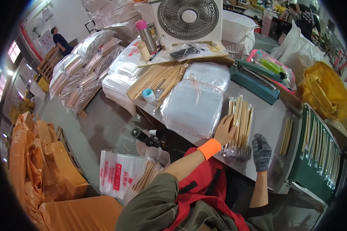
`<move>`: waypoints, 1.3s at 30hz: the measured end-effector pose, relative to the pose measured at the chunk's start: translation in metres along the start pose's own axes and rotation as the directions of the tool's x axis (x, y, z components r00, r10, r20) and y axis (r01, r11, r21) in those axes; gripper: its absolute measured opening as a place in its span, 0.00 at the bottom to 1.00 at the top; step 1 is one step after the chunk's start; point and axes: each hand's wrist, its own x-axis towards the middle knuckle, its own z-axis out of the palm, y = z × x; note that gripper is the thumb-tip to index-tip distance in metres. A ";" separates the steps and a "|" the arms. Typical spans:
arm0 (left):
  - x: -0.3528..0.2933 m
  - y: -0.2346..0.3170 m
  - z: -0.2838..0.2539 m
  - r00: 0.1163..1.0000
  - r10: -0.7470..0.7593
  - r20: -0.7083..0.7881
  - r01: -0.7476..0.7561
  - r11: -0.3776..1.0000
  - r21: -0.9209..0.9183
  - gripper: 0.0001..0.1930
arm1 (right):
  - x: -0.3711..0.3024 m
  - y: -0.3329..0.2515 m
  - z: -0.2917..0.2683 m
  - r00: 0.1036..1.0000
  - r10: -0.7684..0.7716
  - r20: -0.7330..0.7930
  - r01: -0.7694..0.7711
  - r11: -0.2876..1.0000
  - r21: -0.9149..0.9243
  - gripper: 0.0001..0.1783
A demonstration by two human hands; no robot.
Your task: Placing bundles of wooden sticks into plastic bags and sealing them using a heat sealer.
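Note:
A pile of thin wooden sticks in clear plastic sleeves (241, 121) lies on the grey table (269, 112), in front of me. My left hand (224, 132), bare above an orange wristband, rests on the left side of this pile with its fingers stretched over the sticks. To the right of the pile, my right hand (261, 148) wears a grey knitted glove. Its fingers point away from me, slightly apart and bent, with nothing visible in them. Farther right lies a small group of sticks (286, 135). Clear plastic bags (194, 104) are stacked left of my left hand, tied with string.
A green conveyor belt (312, 169) carrying sleeved sticks runs along the right. Behind the table's middle stand a green bag sealer (254, 80) and a box fan (189, 19). Loose sticks (164, 79) and a blue tape roll (148, 94) lie left. Orange-covered stacks (61, 165) stand lower left.

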 end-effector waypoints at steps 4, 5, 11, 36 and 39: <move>-0.001 0.001 0.003 1.000 0.019 0.015 -0.020 0.999 0.040 0.27 | 0.043 0.031 -0.039 0.896 -0.387 -0.219 0.035 0.552 -0.833 0.23; 0.001 0.003 0.007 1.000 0.015 -0.011 -0.015 0.998 -0.066 0.26 | 0.056 0.045 -0.051 0.892 -0.313 -0.327 -0.179 0.420 -0.890 0.24; 0.000 0.002 0.004 1.000 0.001 -0.006 -0.001 0.997 -0.075 0.23 | 0.037 0.094 -0.028 0.929 -0.368 -0.031 0.192 0.555 -0.809 0.23; 0.008 0.002 0.007 0.999 0.009 0.051 -0.006 0.999 -0.048 0.18 | 0.012 0.069 0.016 0.768 -0.617 -0.171 0.400 0.671 -0.625 0.18; 0.011 0.012 -0.008 0.995 0.085 0.054 -0.090 0.991 0.098 0.32 | 0.018 0.053 0.028 0.880 -0.446 -0.162 0.210 0.673 -0.709 0.17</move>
